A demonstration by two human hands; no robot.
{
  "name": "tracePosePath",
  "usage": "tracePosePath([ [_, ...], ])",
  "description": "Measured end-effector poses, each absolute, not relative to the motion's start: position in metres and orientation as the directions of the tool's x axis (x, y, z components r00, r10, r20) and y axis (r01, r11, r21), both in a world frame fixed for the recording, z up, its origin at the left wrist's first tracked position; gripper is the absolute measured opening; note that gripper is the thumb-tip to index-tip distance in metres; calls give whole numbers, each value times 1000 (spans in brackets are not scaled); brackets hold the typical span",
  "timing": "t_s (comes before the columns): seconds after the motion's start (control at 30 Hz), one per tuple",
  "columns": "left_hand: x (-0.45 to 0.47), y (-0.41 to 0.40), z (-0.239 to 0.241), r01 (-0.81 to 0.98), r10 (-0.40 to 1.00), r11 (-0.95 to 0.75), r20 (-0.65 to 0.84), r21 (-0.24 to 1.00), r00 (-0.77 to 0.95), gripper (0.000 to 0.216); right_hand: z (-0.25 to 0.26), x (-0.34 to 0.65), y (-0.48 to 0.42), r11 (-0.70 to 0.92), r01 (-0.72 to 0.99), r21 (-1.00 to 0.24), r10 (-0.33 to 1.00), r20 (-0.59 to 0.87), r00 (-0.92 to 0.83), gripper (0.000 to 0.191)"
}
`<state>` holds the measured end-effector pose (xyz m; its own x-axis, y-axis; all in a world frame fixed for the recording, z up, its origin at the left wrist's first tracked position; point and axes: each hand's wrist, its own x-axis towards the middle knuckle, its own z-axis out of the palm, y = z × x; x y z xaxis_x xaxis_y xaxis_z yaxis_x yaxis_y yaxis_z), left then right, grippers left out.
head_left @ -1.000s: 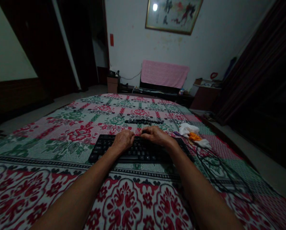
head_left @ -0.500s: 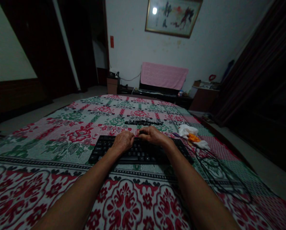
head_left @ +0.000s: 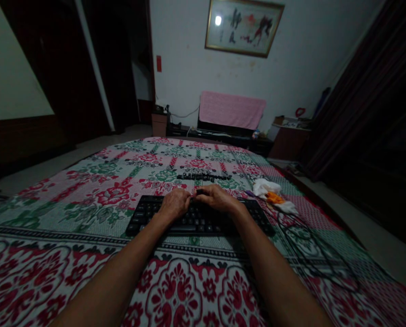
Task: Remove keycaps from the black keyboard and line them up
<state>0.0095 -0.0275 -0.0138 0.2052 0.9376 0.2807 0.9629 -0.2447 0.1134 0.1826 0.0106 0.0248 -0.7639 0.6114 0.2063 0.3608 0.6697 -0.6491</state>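
A black keyboard point(head_left: 144, 217) lies flat on a floral bedspread point(head_left: 87, 195). Both my hands rest on its far middle part. My left hand point(head_left: 174, 204) is curled, knuckles up, with its fingertips pressed down on the keys. My right hand point(head_left: 217, 198) is also curled, and its fingers pinch toward the left hand's fingertips. A small dark piece shows between the two; I cannot make out what it is. Just beyond the keyboard, a row of loose black keycaps point(head_left: 203, 176) lies on the bedspread.
A white cloth with something orange on it point(head_left: 270, 190) lies right of the keyboard. A dark cable point(head_left: 308, 245) loops across the bed's right side. Beyond the bed stand a low cabinet with a pink cover point(head_left: 232, 110), a side table point(head_left: 289, 136) and dark curtains.
My hands stay on the keyboard's far middle; the fingertips have drawn a little closer together. The view has tilted slightly.
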Motion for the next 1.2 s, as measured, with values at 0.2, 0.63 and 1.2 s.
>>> tracePosePath([
  [0.2,9,-26,-16,963,935,-249,283,105,212,30,18,188,14,652,328,-683,624,239,-744,22],
  [0.63,11,-29,-11,962,941,-242,274,124,201,30,24,188,8,677,378,-632,629,228,-744,24],
  [1.2,10,-28,-11,964,933,-251,287,85,218,31,12,197,11,545,242,-803,692,268,-671,21],
])
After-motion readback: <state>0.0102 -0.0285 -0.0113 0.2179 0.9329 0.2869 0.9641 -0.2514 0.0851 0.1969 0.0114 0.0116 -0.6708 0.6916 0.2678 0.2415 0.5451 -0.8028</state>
